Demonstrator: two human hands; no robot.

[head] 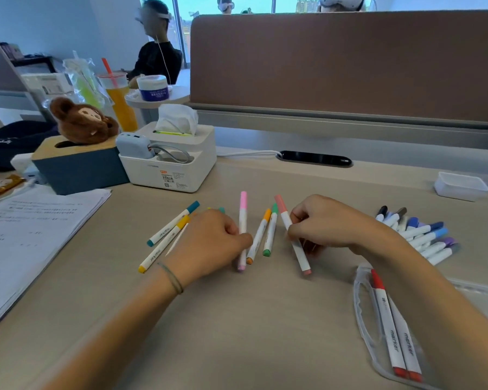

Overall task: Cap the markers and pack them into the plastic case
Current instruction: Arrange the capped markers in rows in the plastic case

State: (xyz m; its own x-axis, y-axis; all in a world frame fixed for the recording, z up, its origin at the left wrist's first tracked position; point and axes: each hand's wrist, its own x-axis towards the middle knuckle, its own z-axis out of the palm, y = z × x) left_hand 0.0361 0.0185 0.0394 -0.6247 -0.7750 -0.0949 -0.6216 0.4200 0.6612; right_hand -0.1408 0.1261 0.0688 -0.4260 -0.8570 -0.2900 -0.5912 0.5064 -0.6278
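Now my left hand pinches the pink marker; my right hand grips the salmon marker, orange marker and green marker lying between them.

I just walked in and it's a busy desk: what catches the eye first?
Two hands mid-desk: the left hand grips a pink marker, the right hand a salmon-pink marker. Blue and purple markers are heaped at right, and two red markers lie in the clear plastic case nearest the camera.
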